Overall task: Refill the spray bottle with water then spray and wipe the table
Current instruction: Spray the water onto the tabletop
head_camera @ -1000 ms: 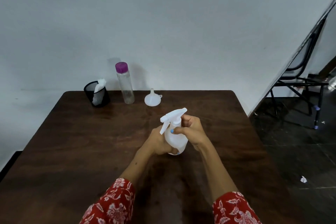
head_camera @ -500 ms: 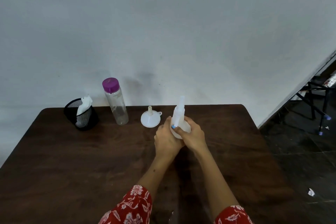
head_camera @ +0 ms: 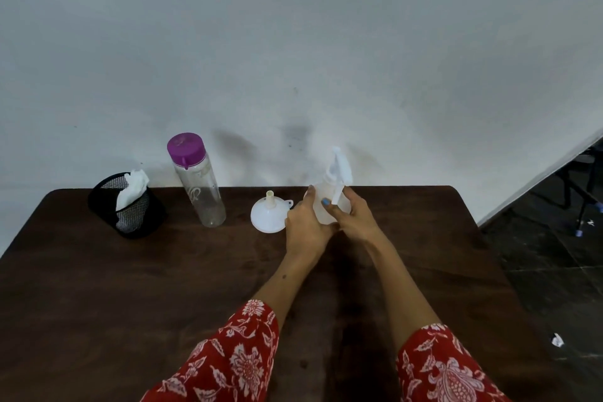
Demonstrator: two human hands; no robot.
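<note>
1. Translucent white plastic spray bottle point(head_camera: 328, 202), upright, its white trigger head above the hands; this bottle serves as the landmark for all positions below. It stands near the far edge of the dark brown wooden table point(head_camera: 130, 287), roughly at the middle of the table's width.
2. Left hand point(head_camera: 305, 225), wrapped around the left side of the bottle's body, fingers closed on it.
3. Right hand point(head_camera: 357, 220), closed around the right side of the bottle just under the trigger head; a blue-painted thumbnail lies on the bottle's front.
4. White plastic funnel point(head_camera: 269, 214), inverted with its spout pointing up, just left of the bottle and touching or nearly touching the left hand.
5. Clear cylindrical water bottle with a purple cap point(head_camera: 197, 179), upright, further left of the spray bottle beyond the funnel.
6. Black wire-mesh cup point(head_camera: 130, 209), furthest left of the spray bottle, tilted, holding a crumpled white cloth point(head_camera: 132, 189).
7. Red floral sleeves point(head_camera: 241, 359), at the near edge, well in front of the bottle.
8. Pale grey wall point(head_camera: 293, 42), directly behind the bottle.
</note>
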